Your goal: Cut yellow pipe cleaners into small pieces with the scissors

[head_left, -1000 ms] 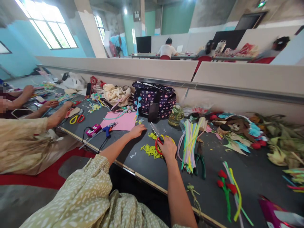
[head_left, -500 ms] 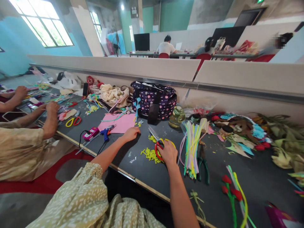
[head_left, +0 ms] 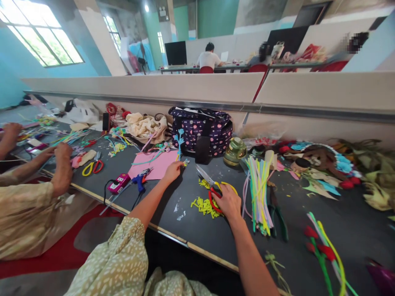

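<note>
Since the earlier frame, the left hand (head_left: 173, 170) has shifted in towards the pink sheet (head_left: 160, 170), and its fingertips now come right up to some small pale bits (head_left: 186, 163) beside the sheet's right edge. The right hand (head_left: 228, 200) still grasps the scissors (head_left: 206, 175) by their red and yellow handles, above the dark tabletop (head_left: 173, 224).

The blue fuzzy flower (head_left: 179, 137) lies just beyond the left fingertips, its long axis running away from the person, blue head at the far end in front of the patterned bag (head_left: 191, 131), stalk end nearest those fingers. The left hand is clearly the nearer one. Its fingers look drawn together, but I can't tell whether anything is between them.

The scissor blades point away and leftward, roughly towards those bits, with an open stretch between. Yellow-green clippings (head_left: 205, 206) sit beside the handles, on the near left, and the bundle of fuzzy stems (head_left: 259, 193) is off to the right of the right hand.
</note>
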`<act>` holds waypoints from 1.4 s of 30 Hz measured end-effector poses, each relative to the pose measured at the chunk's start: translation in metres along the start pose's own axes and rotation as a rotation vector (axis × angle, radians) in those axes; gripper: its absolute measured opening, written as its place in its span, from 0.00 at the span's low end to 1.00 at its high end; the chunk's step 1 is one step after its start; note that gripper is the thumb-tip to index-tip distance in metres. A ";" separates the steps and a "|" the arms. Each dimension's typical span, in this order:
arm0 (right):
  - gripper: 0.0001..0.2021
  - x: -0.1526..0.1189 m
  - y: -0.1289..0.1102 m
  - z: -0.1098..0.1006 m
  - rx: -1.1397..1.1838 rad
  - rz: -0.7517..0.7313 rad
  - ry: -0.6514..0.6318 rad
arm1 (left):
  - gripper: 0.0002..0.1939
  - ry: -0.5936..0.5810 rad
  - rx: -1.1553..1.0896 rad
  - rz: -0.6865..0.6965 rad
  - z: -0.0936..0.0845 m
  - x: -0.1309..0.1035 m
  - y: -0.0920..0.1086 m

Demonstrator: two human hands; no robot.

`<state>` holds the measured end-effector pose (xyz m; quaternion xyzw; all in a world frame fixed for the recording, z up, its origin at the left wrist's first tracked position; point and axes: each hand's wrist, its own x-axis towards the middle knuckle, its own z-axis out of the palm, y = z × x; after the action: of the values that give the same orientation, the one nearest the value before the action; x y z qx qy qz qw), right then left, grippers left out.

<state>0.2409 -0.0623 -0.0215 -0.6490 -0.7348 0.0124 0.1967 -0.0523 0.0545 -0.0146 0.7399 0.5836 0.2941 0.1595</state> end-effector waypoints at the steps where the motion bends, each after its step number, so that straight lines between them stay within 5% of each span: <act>1: 0.22 0.000 0.000 0.001 0.002 -0.005 0.008 | 0.18 0.063 -0.030 -0.032 -0.002 0.002 -0.002; 7: 0.22 0.000 0.003 0.006 0.000 -0.020 0.052 | 0.14 0.250 -0.206 -0.136 -0.008 -0.005 -0.006; 11: 0.23 -0.001 0.004 0.009 0.001 -0.063 0.081 | 0.13 0.254 -0.366 -0.218 0.004 -0.022 0.008; 16: 0.23 -0.003 0.000 0.008 -0.014 -0.091 0.043 | 0.16 0.301 -0.080 0.088 0.016 -0.050 0.037; 21: 0.24 -0.005 -0.006 0.004 -0.023 -0.077 0.022 | 0.29 0.069 0.278 0.339 0.021 -0.063 0.050; 23: 0.24 -0.005 -0.007 0.002 -0.033 -0.083 0.035 | 0.30 0.078 0.345 0.308 0.022 -0.059 0.045; 27: 0.24 -0.003 -0.007 -0.001 -0.047 -0.043 0.079 | 0.26 0.268 0.334 0.029 0.016 -0.049 0.027; 31: 0.23 -0.001 -0.003 -0.002 -0.025 0.006 0.137 | 0.16 0.281 0.205 0.033 0.012 -0.047 0.018; 36: 0.22 0.001 0.006 0.000 0.001 0.044 0.199 | 0.10 0.114 -0.028 0.162 0.017 -0.049 0.027; 42: 0.23 0.002 0.009 0.001 -0.011 0.094 0.220 | 0.09 -0.362 -0.253 0.375 0.012 -0.058 0.046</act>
<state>0.2488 -0.0591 -0.0245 -0.6813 -0.6775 -0.0535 0.2720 -0.0177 -0.0121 -0.0112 0.8496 0.3575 0.2521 0.2947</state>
